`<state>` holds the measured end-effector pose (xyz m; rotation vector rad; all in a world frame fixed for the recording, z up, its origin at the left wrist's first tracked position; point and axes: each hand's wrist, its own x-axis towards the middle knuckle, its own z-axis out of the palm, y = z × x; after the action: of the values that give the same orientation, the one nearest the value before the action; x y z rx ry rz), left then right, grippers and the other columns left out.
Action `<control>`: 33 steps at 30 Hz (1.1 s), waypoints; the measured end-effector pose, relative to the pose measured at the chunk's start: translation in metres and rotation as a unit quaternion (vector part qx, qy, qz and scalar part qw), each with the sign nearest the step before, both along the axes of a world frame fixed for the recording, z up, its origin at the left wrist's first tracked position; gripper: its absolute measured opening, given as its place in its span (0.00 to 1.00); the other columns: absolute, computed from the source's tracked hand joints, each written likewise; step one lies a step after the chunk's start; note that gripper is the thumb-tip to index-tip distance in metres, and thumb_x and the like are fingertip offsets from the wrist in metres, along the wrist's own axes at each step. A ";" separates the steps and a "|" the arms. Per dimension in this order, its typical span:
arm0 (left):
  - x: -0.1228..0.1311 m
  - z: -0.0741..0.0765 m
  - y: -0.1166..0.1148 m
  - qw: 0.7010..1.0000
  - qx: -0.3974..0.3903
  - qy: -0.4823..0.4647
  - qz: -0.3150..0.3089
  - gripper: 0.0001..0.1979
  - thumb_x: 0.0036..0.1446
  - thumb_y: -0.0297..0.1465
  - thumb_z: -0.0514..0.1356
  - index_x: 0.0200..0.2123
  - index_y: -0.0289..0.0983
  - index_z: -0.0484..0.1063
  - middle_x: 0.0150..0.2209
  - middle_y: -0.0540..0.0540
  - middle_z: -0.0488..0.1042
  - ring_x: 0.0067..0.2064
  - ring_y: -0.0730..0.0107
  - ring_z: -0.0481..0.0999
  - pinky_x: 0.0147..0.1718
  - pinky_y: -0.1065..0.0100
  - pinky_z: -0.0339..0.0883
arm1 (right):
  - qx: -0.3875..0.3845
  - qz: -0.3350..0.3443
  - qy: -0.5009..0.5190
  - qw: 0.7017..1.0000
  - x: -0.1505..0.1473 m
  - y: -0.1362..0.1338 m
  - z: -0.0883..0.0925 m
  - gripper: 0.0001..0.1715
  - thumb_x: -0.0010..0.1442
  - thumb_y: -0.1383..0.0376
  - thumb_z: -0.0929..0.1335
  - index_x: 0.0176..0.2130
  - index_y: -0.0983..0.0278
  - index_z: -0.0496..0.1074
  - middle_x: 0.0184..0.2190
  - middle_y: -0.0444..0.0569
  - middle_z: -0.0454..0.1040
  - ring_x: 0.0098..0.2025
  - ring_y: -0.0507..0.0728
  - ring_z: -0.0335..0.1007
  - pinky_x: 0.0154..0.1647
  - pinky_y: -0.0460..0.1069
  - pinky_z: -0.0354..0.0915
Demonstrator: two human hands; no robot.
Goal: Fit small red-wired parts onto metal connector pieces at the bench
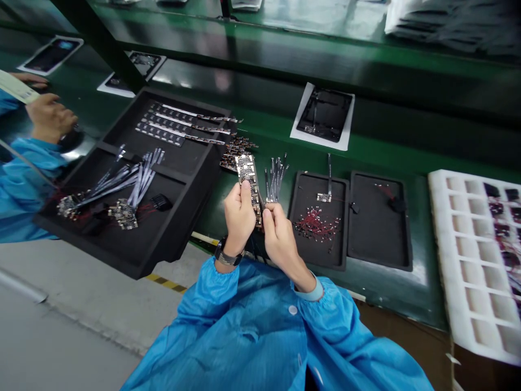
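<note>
My left hand [239, 217] and my right hand [279, 236] are both closed round a strip of small circuit boards [248, 174], held upright above the green bench [382, 146]. The left thumb presses on the strip's face; the right fingers pinch its lower right edge. A bundle of thin flat cables [275, 176] lies on the bench just right of the strip. More small boards [236, 149] lie in a heap behind it.
A large black tray [171, 239] at left holds board strips, cables and red-wired parts. Two small black trays [378, 217] sit at right, one with red wires [316, 224]. A white foam grid [468, 255] is far right. A co-worker's hand [49, 117] is at far left.
</note>
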<state>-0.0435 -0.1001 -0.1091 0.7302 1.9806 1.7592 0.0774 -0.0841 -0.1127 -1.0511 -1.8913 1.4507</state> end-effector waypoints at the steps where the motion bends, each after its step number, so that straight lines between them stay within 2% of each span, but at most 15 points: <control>1: 0.000 0.000 0.000 1.000 0.000 -0.004 -0.001 0.27 0.70 0.53 0.54 0.26 0.39 0.60 0.22 0.54 0.59 0.25 0.75 0.59 0.23 0.72 0.53 | -0.002 0.000 0.001 1.000 0.000 0.000 0.000 0.13 0.77 0.57 0.58 0.47 0.60 0.67 0.27 0.41 0.65 0.28 0.54 0.64 0.33 0.50 0.56; 4: 0.001 0.003 0.000 0.999 0.013 -0.041 -0.004 0.27 0.68 0.54 0.56 0.27 0.38 0.63 0.22 0.54 0.60 0.24 0.76 0.60 0.22 0.73 0.54 | -0.030 0.004 0.031 0.999 0.001 0.002 0.000 0.14 0.77 0.55 0.59 0.44 0.59 0.67 0.26 0.41 0.64 0.27 0.54 0.62 0.31 0.50 0.57; 6: 0.001 0.005 0.001 0.994 0.029 -0.102 -0.018 0.27 0.66 0.56 0.58 0.28 0.38 0.65 0.21 0.55 0.61 0.21 0.77 0.59 0.19 0.74 0.53 | -0.094 0.019 0.087 0.992 0.000 0.002 0.001 0.15 0.76 0.53 0.60 0.41 0.59 0.66 0.26 0.41 0.65 0.26 0.54 0.63 0.29 0.49 0.60; 10: -0.001 0.010 0.002 0.966 0.042 -0.244 -0.077 0.27 0.63 0.57 0.60 0.30 0.39 0.67 0.16 0.57 0.59 0.14 0.79 0.54 0.13 0.73 0.47 | -0.285 0.062 0.211 0.933 -0.003 0.004 0.000 0.19 0.72 0.46 0.64 0.39 0.58 0.65 0.26 0.41 0.68 0.24 0.53 0.64 0.23 0.48 0.62; 12: -0.003 0.010 0.002 0.958 0.045 -0.268 -0.093 0.27 0.63 0.57 0.61 0.30 0.39 0.67 0.15 0.57 0.60 0.13 0.79 0.54 0.12 0.73 0.47 | -0.333 0.071 0.236 0.910 -0.004 0.004 -0.001 0.20 0.70 0.45 0.65 0.39 0.58 0.65 0.27 0.41 0.69 0.23 0.52 0.65 0.22 0.48 0.63; 13: -0.004 0.009 0.001 0.958 0.050 -0.266 -0.094 0.27 0.62 0.57 0.61 0.30 0.39 0.67 0.15 0.57 0.60 0.13 0.80 0.54 0.12 0.74 0.47 | -0.334 0.072 0.235 0.910 -0.003 0.005 -0.002 0.20 0.70 0.45 0.66 0.39 0.58 0.66 0.27 0.41 0.69 0.23 0.52 0.65 0.22 0.47 0.64; 17: -0.006 0.003 -0.003 0.967 0.070 -0.226 -0.094 0.26 0.63 0.56 0.62 0.31 0.38 0.67 0.17 0.57 0.62 0.14 0.81 0.55 0.12 0.75 0.48 | -0.269 0.056 0.197 0.941 0.002 0.012 -0.002 0.20 0.68 0.46 0.69 0.38 0.59 0.68 0.26 0.41 0.70 0.26 0.52 0.68 0.27 0.47 0.67; 23: -0.009 0.002 -0.007 0.968 0.061 -0.206 -0.127 0.25 0.63 0.55 0.62 0.32 0.37 0.70 0.18 0.56 0.63 0.15 0.80 0.57 0.13 0.76 0.50 | -0.305 0.026 0.219 0.926 0.003 0.029 -0.002 0.21 0.65 0.45 0.71 0.38 0.59 0.68 0.28 0.42 0.72 0.28 0.52 0.70 0.29 0.48 0.68; 29: -0.008 0.000 -0.013 0.975 0.020 -0.157 -0.158 0.24 0.66 0.53 0.60 0.35 0.36 0.73 0.24 0.51 0.72 0.19 0.78 0.63 0.17 0.75 0.58 | -0.299 -0.002 0.210 0.931 -0.008 0.038 0.012 0.23 0.62 0.43 0.72 0.36 0.58 0.68 0.28 0.41 0.71 0.29 0.53 0.69 0.28 0.48 0.67; 33: -0.008 0.001 -0.016 0.977 0.010 -0.136 -0.161 0.24 0.67 0.53 0.59 0.32 0.37 0.72 0.25 0.51 0.72 0.22 0.77 0.67 0.20 0.75 0.61 | -0.288 -0.010 0.190 0.939 -0.011 0.040 0.012 0.23 0.63 0.43 0.71 0.36 0.58 0.68 0.27 0.40 0.69 0.27 0.52 0.66 0.29 0.48 0.68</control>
<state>-0.0512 -0.1159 -0.1084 0.7265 1.5692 1.5901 0.0667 -0.0442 -0.1003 -0.9322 -1.2052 2.0879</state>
